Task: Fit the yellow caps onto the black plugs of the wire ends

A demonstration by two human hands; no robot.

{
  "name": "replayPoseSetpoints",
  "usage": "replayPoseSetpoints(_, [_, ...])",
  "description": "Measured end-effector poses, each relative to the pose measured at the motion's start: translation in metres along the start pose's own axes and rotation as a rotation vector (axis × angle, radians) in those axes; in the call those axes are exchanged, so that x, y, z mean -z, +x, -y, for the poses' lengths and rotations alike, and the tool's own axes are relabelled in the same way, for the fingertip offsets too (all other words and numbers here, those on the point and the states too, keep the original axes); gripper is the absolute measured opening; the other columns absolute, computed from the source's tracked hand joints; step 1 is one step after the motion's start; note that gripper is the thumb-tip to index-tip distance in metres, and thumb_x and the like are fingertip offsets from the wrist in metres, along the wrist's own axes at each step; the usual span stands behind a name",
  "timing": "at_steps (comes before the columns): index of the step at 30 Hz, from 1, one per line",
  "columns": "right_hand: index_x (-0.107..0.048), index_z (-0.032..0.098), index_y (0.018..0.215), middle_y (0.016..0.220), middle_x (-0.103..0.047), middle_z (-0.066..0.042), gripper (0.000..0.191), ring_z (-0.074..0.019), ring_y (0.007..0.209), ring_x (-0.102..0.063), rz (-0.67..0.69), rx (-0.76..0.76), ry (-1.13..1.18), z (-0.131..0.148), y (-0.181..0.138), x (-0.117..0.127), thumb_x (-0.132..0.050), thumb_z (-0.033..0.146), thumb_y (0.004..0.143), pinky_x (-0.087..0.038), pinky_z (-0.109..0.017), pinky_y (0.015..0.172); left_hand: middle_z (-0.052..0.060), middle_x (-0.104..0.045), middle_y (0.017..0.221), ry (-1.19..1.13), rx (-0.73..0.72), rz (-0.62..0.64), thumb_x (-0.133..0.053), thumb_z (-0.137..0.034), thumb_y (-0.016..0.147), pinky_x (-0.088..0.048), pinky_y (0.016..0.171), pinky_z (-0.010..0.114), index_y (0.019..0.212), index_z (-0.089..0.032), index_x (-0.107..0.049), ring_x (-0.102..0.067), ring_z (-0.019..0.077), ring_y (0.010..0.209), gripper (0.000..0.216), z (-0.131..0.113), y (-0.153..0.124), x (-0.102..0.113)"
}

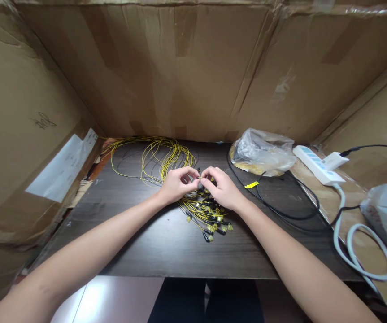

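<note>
Over the middle of the table, my left hand and my right hand meet fingertip to fingertip. Both are closed in a pinch on a small cable end, mostly hidden by the fingers. Below and between them spreads a bunch of thin yellow cables. Many end in black connectors with small clear-yellow caps, lying just under my right hand. The long part of the bunch, a loose coil of yellow cable, lies behind my left hand.
A clear plastic bag with yellow contents sits at the back right. Near it are a black cable with a yellow tag and a white power strip with a plug. Cardboard walls enclose the dark table on three sides.
</note>
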State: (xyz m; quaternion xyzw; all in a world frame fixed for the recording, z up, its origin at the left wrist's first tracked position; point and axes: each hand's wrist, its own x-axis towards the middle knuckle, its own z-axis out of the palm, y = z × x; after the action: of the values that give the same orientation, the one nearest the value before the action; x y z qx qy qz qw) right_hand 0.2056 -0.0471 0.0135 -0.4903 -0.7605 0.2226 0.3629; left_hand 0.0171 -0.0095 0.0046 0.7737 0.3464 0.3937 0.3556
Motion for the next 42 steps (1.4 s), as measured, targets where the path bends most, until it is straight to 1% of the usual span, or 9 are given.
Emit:
replayPoseSetpoints(3, [-0.056,0.022,0.084,0.086,-0.065,-0.003,0.012,-0.0211,0.085,-0.055,0.007,0.003,0.012,-0.0003,0.0,-0.0003,-0.052,0.026,0.094,-0.039,-0.035,0.08,0.001,-0.07,0.072,-0.006,-0.013,0.002,-0.069,-0.028,0.081,-0.045,0.054,0.019,0.088,-0.015,-0.072,-0.056,0.0086,0.056,0.016,0.0001,0.0,0.0005])
replayPoseSetpoints(9, [-0.049,0.022,0.07,0.07,-0.058,-0.002,0.035,-0.0204,0.074,-0.05,0.065,-0.007,-0.008,-0.0026,0.0014,-0.0042,-0.036,0.031,0.102,-0.036,-0.034,0.073,0.001,-0.069,0.07,0.035,-0.052,0.002,-0.07,-0.029,0.082,-0.045,0.054,0.019,0.088,-0.015,-0.073,-0.056,0.0084,0.054,0.015,0.0001,-0.0006,0.0005])
replayPoseSetpoints(11, [-0.05,0.022,0.072,0.072,-0.059,-0.002,0.034,-0.0202,0.075,-0.05,0.055,-0.017,-0.014,-0.0027,0.0012,-0.0041,-0.038,0.032,0.102,-0.035,-0.033,0.074,0.001,-0.069,0.07,0.034,-0.039,-0.007,-0.07,-0.028,0.081,-0.045,0.054,0.019,0.087,-0.015,-0.072,-0.055,0.0084,0.054,0.015,-0.0004,-0.0004,0.0002])
replayPoseSetpoints(16, [-0.058,0.021,0.087,0.087,-0.064,-0.003,0.014,-0.0202,0.083,-0.055,0.008,-0.012,0.05,-0.001,0.0001,-0.0022,-0.051,0.03,0.095,-0.039,-0.033,0.078,0.001,-0.07,0.072,0.001,-0.005,-0.006,-0.071,-0.03,0.08,-0.045,0.053,0.019,0.087,-0.014,-0.072,-0.056,0.0085,0.055,0.017,-0.001,0.0004,0.0003])
replayPoseSetpoints(22, [-0.052,0.021,0.07,0.07,-0.06,-0.002,0.037,-0.0196,0.074,-0.052,0.072,-0.029,0.062,-0.0016,0.0011,-0.0041,-0.037,0.032,0.102,-0.038,-0.033,0.074,0.001,-0.069,0.07,0.034,-0.065,0.004,-0.069,-0.026,0.08,-0.044,0.054,0.019,0.087,-0.014,-0.072,-0.055,0.0078,0.054,0.013,-0.0013,-0.0006,-0.0002])
replayPoseSetpoints(28, [-0.059,0.02,0.088,0.085,-0.062,-0.003,0.015,-0.0186,0.081,-0.055,0.003,-0.028,0.081,-0.0014,0.0003,-0.0033,-0.053,0.031,0.095,-0.04,-0.031,0.073,0.001,-0.07,0.072,0.01,-0.014,-0.001,-0.07,-0.029,0.08,-0.044,0.053,0.019,0.087,-0.014,-0.072,-0.056,0.0082,0.055,0.017,-0.0018,-0.0004,0.0004])
replayPoseSetpoints(35, [-0.056,0.019,0.072,0.081,-0.057,-0.003,0.036,-0.018,0.082,-0.056,0.027,0.004,0.151,-0.0042,0.0019,-0.0033,-0.041,0.032,0.101,-0.042,-0.033,0.08,0.002,-0.073,0.073,-0.002,-0.044,0.009,-0.069,-0.027,0.084,-0.046,0.055,0.019,0.091,-0.014,-0.076,-0.057,0.0084,0.055,0.017,0.0006,-0.0006,0.0003])
replayPoseSetpoints(39, [-0.062,0.019,0.079,0.09,-0.058,-0.004,0.028,-0.0181,0.087,-0.058,0.033,0.008,0.154,-0.005,0.002,-0.0015,-0.046,0.029,0.099,-0.044,-0.032,0.081,0.004,-0.076,0.08,-0.058,-0.01,-0.022,-0.069,-0.029,0.086,-0.047,0.056,0.021,0.096,-0.015,-0.078,-0.059,0.0098,0.059,0.02,0.0026,0.0003,-0.0005])
replayPoseSetpoints(42, [-0.062,0.019,0.081,0.09,-0.058,-0.004,0.024,-0.0174,0.083,-0.057,0.025,0.035,0.089,-0.0055,0.0012,-0.0018,-0.048,0.029,0.098,-0.045,-0.031,0.076,0.006,-0.077,0.086,-0.05,-0.029,-0.045,-0.068,-0.029,0.087,-0.047,0.058,0.022,0.099,-0.015,-0.079,-0.06,0.0109,0.062,0.022,0.0052,0.0012,-0.0006])
